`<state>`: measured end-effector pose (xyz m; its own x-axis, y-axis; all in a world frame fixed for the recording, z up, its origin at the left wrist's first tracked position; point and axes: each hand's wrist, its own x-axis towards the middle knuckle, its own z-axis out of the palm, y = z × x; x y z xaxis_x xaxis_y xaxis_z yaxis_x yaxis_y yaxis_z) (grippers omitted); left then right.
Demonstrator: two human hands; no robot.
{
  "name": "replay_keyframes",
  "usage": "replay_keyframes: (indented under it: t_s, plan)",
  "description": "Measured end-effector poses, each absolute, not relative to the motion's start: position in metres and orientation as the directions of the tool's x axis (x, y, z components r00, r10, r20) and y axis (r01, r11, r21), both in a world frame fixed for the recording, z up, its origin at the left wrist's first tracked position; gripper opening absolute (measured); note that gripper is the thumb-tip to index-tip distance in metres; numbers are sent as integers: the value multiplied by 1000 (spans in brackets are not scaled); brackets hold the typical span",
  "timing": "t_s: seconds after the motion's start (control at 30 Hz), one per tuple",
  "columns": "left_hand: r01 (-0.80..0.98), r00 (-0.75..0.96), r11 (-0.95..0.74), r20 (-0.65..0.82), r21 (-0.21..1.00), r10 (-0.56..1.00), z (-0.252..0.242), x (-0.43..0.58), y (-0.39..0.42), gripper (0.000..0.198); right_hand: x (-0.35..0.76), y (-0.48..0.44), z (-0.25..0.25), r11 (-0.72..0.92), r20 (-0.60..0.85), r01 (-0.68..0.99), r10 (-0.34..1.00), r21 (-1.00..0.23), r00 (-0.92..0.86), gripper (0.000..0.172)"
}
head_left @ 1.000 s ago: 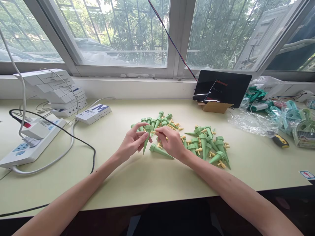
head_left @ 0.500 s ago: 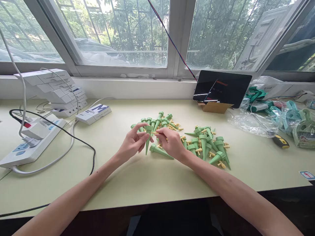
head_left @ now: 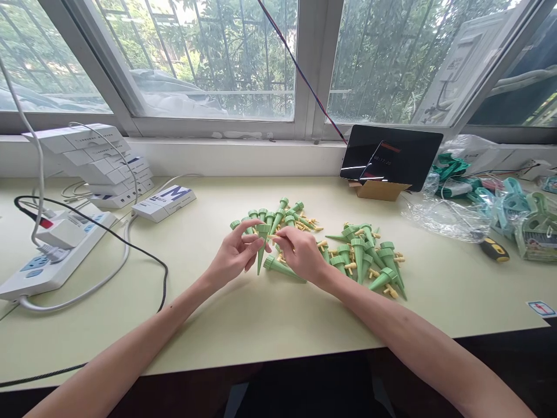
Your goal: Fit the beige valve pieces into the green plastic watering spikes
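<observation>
My left hand (head_left: 232,255) pinches a green plant watering spike (head_left: 261,244) by its ribbed cap, its pointed end hanging down. Close beside it, my right hand (head_left: 303,252) is closed in a pinch at the spike's side, on a small yellow valve (head_left: 272,236) mostly hidden by the fingers. Whether the valve sits in the spike or only touches it I cannot tell. One loose green spike (head_left: 282,269) lies on the table under my hands. Behind them is a group of green spikes (head_left: 278,213) with yellow valves, and to the right a larger pile (head_left: 359,252) of the same.
A tablet (head_left: 391,155) leans on a cardboard stand at the back. Stacked white boxes (head_left: 104,162), a single box (head_left: 164,203) and a power strip (head_left: 82,241) with cables are on the left. Plastic bags (head_left: 452,217), clips and a yellow-black tool (head_left: 495,249) lie right.
The view has shifted very slightly. Both hands keep nearly the same place and grip, with the right fingers still at the spike's side.
</observation>
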<state>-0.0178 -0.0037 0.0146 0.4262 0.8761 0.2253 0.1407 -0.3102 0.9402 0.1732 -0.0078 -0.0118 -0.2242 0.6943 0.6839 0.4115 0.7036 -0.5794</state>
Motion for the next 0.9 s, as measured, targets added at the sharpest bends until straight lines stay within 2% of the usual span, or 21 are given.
replay_keyframes:
  t_s: [0.53,0.9]
  plan:
    - [160,399,-317,233,935,887,15,-18,-3,37,174,-8,-9,647,609,489,749,-586,-262,32]
    - [149,381,-308,233,940,895,14,-20,-1,40,174,-8,-11,656,603,516,740,-551,-297,25]
